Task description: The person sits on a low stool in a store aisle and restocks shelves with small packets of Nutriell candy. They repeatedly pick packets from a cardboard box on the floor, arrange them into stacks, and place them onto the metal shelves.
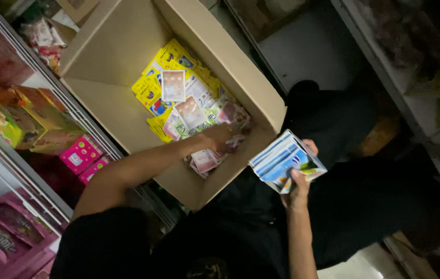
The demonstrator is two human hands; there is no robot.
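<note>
A large open cardboard box (111, 57) lies in front of me, holding a heap of small flat packets (178, 98) in yellow, white and pink. My left hand (219, 137) reaches into the box and rests on the pink and white packets near its lower corner; whether it grips one I cannot tell. My right hand (300, 178) is outside the box, to its right, and holds a fanned stack of blue and white packets (286, 160) between thumb and fingers.
Shelves on the left carry colourful boxes (34, 121) and pink bags (3, 237) behind a metal rail. Dark shelving (411, 67) stands at the right. My dark clothing fills the lower middle of the view.
</note>
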